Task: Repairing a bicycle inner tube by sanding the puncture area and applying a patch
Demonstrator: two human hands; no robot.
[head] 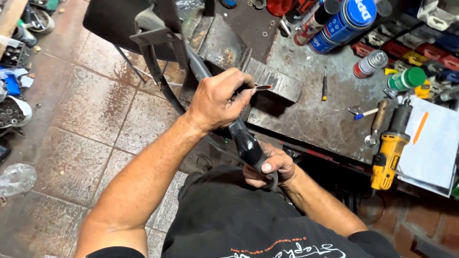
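A black rubber tube (pixel 244 138) is gripped at two places. Its lower end is clamped in the right hand (pixel 270 167), with the thumb pressed across the glossy rubber just above the person's lap. Further up, the left hand (pixel 217 100) is closed over the tube, and a small dark blade-like tool (pixel 262 87) is pinched between its fingers, the tip pointing right toward the bench. Whether the tip touches the tube cannot be told.

The tube is stretched on a diagonal from the lap up and left, past the left hand, toward a dark metal frame (pixel 158 43) that stands over the tiled floor (pixel 91 110). It lies in front of the edge of a worn steel bench (pixel 311 114).

On the bench, well apart from the hands, a screwdriver (pixel 324 83), a yellow grinder (pixel 389 153), a sheet of paper (pixel 432 143) with an orange marker (pixel 420 127) on it, a green-capped can (pixel 406 79) and several spray cans (pixel 334 24) are seen. A clear plastic bottle (pixel 16 179) lies on the floor at the left.
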